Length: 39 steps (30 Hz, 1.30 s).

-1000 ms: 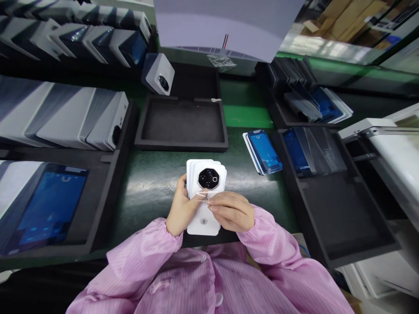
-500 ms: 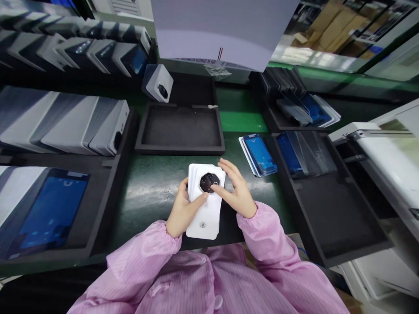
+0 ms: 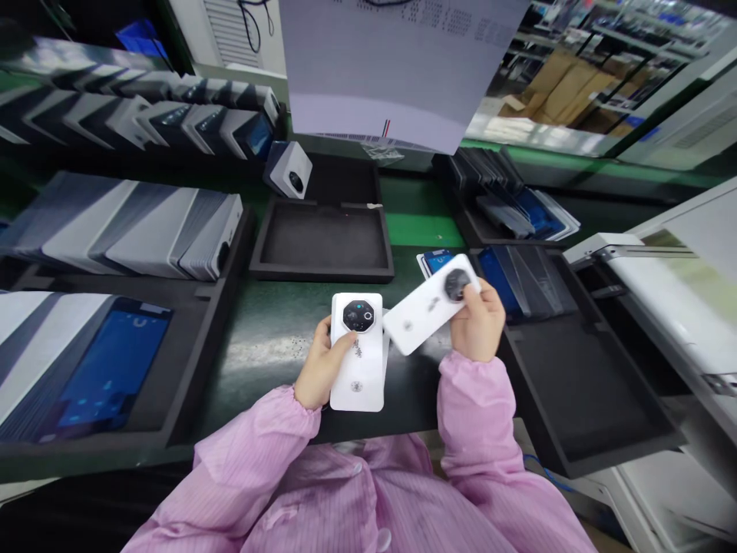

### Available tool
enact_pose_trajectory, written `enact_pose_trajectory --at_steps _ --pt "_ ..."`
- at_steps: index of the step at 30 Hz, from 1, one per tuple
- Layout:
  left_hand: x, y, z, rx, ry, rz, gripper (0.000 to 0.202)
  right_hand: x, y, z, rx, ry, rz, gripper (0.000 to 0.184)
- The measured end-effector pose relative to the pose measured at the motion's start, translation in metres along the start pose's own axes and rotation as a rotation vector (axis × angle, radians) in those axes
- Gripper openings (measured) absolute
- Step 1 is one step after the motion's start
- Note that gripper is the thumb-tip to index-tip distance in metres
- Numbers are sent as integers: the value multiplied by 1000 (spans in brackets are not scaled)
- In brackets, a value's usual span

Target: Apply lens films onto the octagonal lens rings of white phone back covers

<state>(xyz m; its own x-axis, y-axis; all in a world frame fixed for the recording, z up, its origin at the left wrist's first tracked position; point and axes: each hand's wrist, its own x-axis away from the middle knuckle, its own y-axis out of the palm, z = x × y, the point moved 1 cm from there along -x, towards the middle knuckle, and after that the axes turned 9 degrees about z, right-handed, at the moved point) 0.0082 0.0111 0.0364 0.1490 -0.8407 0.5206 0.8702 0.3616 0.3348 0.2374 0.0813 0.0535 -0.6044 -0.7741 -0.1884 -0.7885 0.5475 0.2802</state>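
Observation:
My left hand (image 3: 320,364) is closed on the left edge of a small stack of white phone back covers (image 3: 368,376), thumb on top below the dark octagonal camera area. The stack stands nearly straight in front of me. Up and to the right, my right hand (image 3: 479,329) pinches one white phone back cover (image 3: 424,311) by its camera end. That cover is tilted, its lower end near the stack's right edge. Behind it, partly hidden, a small pile of blue-faced phone panels (image 3: 436,260) lies on the dark green table (image 3: 270,307).
A black foam tray (image 3: 322,273) lies ahead. On the left, black trays hold rows of white covers (image 3: 143,230) and blue-faced panels (image 3: 115,369). The right tray (image 3: 593,392) holds blue and clear panels (image 3: 530,280) at its far end. A white sheet (image 3: 391,77) hangs ahead.
My right hand has taken one white phone back cover off the stack and moved right with it. My left hand keeps hold of the stack. The view has tilted slightly upward.

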Motion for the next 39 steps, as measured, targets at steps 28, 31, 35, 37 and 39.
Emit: enact_pose_trajectory --at_steps 28,31,35,37,39 --pt "5 -2 -16 -315 386 -92 53 71 37 0 456 -243 -549 12" --pt "6 -3 -16 -383 407 -91 54 69 35 0 431 -197 -560 11" --pt "6 -3 -16 -425 427 -89 55 68 34 -1 433 -156 -578 10" --pt "6 -3 -16 -431 433 -90 55 67 33 0 425 -140 -584 9" --pt "6 -4 -16 -429 432 -91 54 67 33 1 420 -139 -588 9"
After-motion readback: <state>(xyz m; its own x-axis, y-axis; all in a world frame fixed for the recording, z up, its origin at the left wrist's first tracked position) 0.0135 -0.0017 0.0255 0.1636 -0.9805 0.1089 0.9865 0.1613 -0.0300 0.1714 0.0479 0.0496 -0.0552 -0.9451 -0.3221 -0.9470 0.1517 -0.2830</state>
